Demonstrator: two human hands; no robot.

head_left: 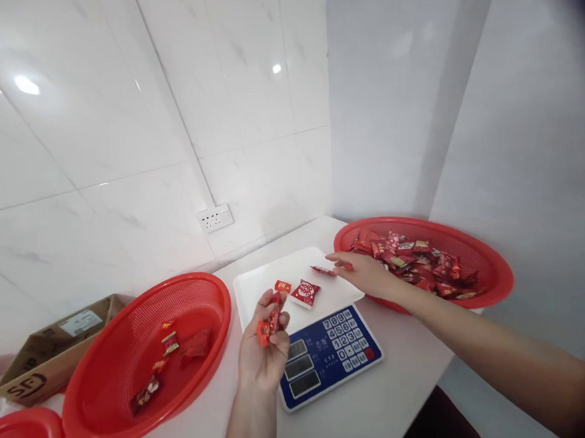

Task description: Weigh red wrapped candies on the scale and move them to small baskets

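Note:
My left hand (pixel 264 348) is closed around a few small red-wrapped sweets (pixel 271 322), in front of the scale's white pan (pixel 250 285). On the pan lie a red-and-white packet (pixel 305 293) and a smaller orange-red sweet (pixel 282 286). Over the pan's right side, my right hand (pixel 360 272) has its fingers stretched out and apart. A thin red packet (pixel 321 270) is just beyond its fingertips; whether they touch it is unclear. The scale's blue keypad panel (pixel 329 356) faces me, its displays dark.
A red basket (pixel 497 275) full of wrapped sweets stands at the right by the wall. Another red basket (pixel 101 346) at the left holds several sweets. Behind it is an open cardboard box (pixel 47 369). Part of a third basket (pixel 51 423) shows at lower left.

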